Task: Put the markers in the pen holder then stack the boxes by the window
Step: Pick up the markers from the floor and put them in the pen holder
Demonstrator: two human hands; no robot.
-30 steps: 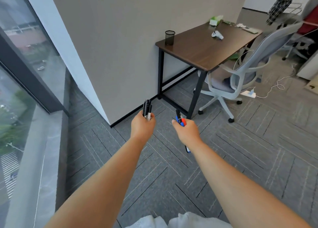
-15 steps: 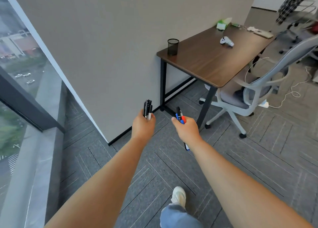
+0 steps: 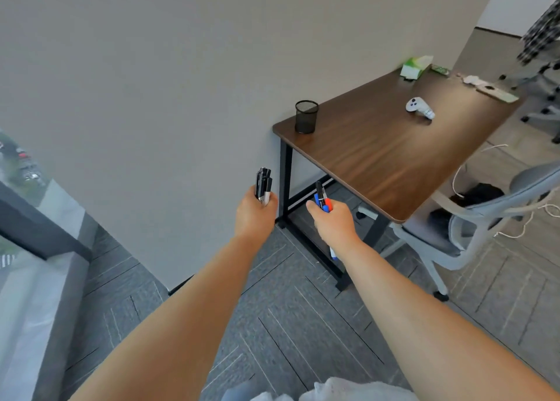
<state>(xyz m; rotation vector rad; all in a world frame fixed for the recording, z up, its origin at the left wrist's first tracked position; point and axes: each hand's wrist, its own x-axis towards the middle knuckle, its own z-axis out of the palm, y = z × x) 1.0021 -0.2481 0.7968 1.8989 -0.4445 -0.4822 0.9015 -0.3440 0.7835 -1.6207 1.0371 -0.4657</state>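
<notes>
Black wire-mesh pen holder (image 3: 306, 116) upright at the near wall-side corner of the brown wooden desk (image 3: 378, 158), well apart from both hands; left hand (image 3: 254, 215) curled tight round a bundle of black markers (image 3: 263, 185), right hand (image 3: 333, 222) curled round blue, red and black markers (image 3: 322, 199).

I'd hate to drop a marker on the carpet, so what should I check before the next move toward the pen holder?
1. Grip of the left hand on the black markers: ok.
2. Grip of the right hand on the blue and red markers: ok.
3. Is the pen holder upright on the desk corner: ok.
4. Nothing sticks out of the pen holder: ok.
5. Hands over the pen holder: not ok, both are short of the desk.
6. Boxes in view: not ok, none shown.
</notes>
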